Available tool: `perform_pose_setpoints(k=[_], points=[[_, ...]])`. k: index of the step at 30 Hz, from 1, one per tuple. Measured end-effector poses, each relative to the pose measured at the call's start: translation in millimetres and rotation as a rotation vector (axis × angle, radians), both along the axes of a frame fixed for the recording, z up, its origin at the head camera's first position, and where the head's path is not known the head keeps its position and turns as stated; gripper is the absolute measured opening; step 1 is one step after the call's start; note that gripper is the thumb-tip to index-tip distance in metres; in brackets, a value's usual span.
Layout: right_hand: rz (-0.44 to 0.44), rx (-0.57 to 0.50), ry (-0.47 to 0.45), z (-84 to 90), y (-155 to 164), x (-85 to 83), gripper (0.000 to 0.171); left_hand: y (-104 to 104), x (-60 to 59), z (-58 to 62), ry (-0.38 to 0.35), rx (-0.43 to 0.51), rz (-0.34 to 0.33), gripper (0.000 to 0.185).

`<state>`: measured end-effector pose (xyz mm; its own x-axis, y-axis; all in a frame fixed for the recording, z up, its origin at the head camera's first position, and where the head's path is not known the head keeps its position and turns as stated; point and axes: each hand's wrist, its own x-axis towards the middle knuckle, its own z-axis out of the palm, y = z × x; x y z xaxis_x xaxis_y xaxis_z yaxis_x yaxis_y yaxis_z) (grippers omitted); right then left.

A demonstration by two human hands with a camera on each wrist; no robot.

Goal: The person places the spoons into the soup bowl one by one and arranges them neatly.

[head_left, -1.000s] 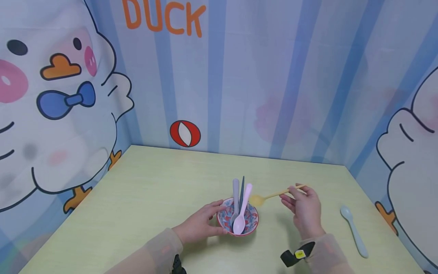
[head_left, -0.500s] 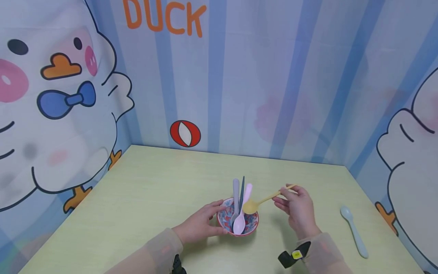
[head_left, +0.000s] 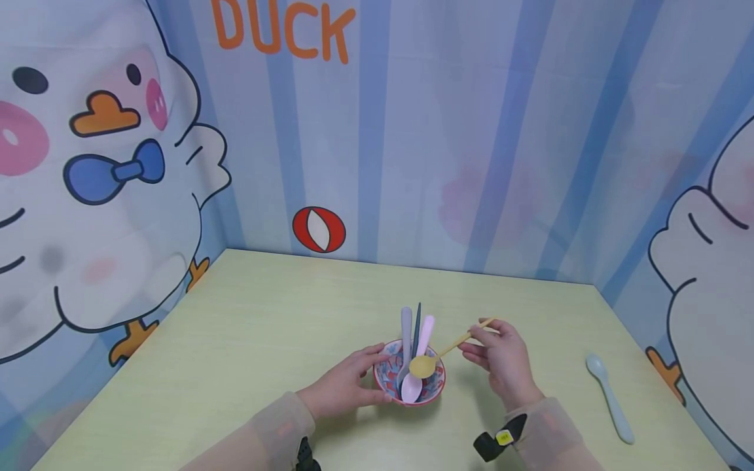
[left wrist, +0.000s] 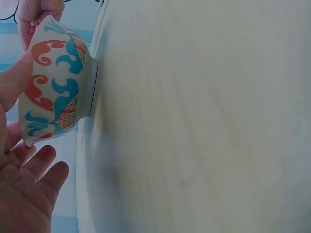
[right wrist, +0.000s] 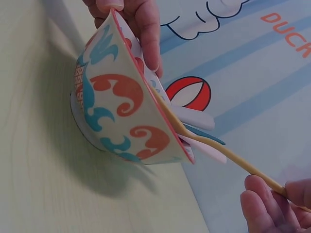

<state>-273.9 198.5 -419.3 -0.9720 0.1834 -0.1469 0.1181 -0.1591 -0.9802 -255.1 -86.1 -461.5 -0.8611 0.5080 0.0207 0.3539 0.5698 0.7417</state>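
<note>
My left hand (head_left: 346, 386) holds a patterned bowl (left wrist: 52, 85) by its left rim, thumb at the near side and fingers at the far side. In the bowl lean a grey-purple spoon (head_left: 406, 333), a pink spoon (head_left: 412, 387) and a dark blue utensil (head_left: 417, 324), whose lower end is hidden. My right hand (head_left: 505, 361) pinches a yellow spoon (head_left: 422, 367) by its handle. The spoon's head is over the bowl's inside, above the pink spoon's head. In the right wrist view, the yellow handle (right wrist: 238, 160) slants out across the bowl's rim.
A pale blue-green spoon (head_left: 609, 399) lies on the light yellow table (head_left: 294, 301), to the right of my right hand. Behind the table stands a blue striped backdrop (head_left: 412, 131) with duck prints.
My right hand has moved left with the yellow spoon, bringing its head from beside the bowl's right rim to over the inside. My left hand and the bowl have stayed put.
</note>
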Motion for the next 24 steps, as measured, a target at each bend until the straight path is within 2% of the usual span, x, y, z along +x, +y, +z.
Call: perform_pose_setpoints(k=[10, 19, 24], points=[[0.055, 0.074, -0.008, -0.6, -8, 0.1, 0.030, 0, -1.4, -2.0, 0.031, -0.007, -0.004, 0.077], [0.113, 0.170, -0.017, -4.0, -14, -2.4, 0.032, 1, -1.3, -1.9, 0.024, -0.004, -0.005, 0.077], [0.154, 0.179, -0.005, -4.2, -17, -5.2, 0.030, 1, -0.9, -1.1, 0.037, 0.003, -0.009, 0.076]])
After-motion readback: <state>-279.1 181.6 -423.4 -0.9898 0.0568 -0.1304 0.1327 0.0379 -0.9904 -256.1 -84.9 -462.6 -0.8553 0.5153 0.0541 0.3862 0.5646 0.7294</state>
